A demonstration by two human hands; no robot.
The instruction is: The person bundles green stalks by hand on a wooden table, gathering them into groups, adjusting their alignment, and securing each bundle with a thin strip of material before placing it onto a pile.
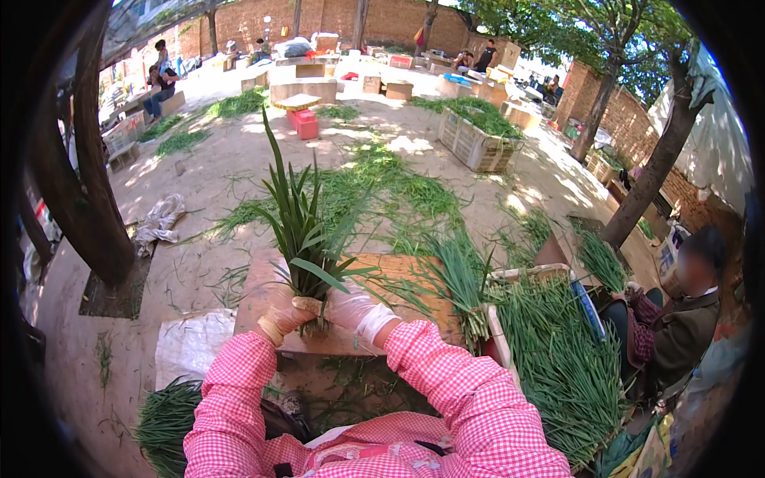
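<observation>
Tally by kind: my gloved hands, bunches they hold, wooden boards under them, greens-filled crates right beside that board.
Left gloved hand and right gloved hand: 2
Held bunch: 1
Wooden board: 1
Filled crate: 1
Total: 5

No legible text, no readable labels

loose green leaves [405, 288] on wooden table [426, 313]

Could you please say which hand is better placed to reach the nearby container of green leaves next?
Probably the right hand: the container is on the person's right, nearer that hand than the left hand. Both hold the upright leaf bunch, so the right would need freeing.
</observation>
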